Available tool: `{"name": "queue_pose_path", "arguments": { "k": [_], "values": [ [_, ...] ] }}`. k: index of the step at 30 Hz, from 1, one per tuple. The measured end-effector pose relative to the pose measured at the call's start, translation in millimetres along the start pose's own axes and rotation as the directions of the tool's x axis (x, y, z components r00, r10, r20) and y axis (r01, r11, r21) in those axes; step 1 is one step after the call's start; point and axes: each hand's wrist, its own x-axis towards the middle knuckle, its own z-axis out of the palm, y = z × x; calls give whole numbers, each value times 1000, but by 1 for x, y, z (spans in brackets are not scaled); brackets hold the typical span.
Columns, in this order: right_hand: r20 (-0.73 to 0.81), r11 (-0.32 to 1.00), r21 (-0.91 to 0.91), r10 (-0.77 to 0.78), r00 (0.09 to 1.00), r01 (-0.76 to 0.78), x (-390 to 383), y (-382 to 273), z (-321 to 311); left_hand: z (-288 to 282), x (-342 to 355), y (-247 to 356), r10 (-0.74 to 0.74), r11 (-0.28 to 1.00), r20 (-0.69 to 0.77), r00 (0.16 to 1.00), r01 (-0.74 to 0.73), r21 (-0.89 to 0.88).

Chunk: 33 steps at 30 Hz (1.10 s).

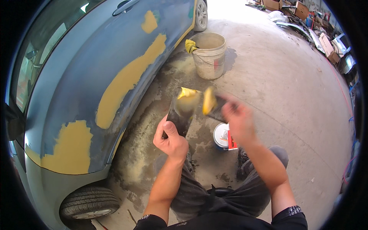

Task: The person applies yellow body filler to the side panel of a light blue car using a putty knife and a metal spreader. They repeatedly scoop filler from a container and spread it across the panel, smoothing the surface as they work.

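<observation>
My left hand (171,141) is closed round the lower end of a dark flat mixing board (179,119), thumb across its face. Yellow body filler (188,93) lies smeared along the board's upper part. To the right, my right hand (240,118), blurred by motion, grips a dark putty spreader (220,109). A lump of yellow filler (209,101) sits on the spreader's left end, just apart from the board. Left of my hands is the blue-grey car door (76,88), with several patches of yellow filler (128,80) on it.
A dirty white bucket (209,57) with a yellow cloth (190,46) over its rim stands ahead. Below my right hand is a round can (221,135) with a red-and-white packet (232,141) against it. A car tyre (88,202) is at lower left; cardboard boxes (301,10) and scrap line the far right.
</observation>
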Motion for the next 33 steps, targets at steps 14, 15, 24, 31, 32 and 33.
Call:
{"name": "queue_pose_path", "arguments": {
  "k": [14,15,24,31,32,33],
  "values": [
    [27,865,-475,-173,985,165,3,5,-25,5,-3,-1,-288,956,43,957,290,-44],
    [-30,917,-375,-162,986,139,0,4,-22,7,-5,0,-247,969,28,969,246,10],
    [170,657,-469,-588,790,590,-21,23,13,9,-15,0,49,981,231,972,-90,172],
    [-1,985,8,-171,985,171,4,1,-9,4,-2,0,128,988,115,985,-137,74],
    [-133,971,238,-1,991,33,7,-5,-13,2,-4,3,71,997,134,988,-76,27],
    [-144,886,464,46,989,27,10,-11,-17,2,-6,4,40,999,150,988,-34,-40]
  ]
}}
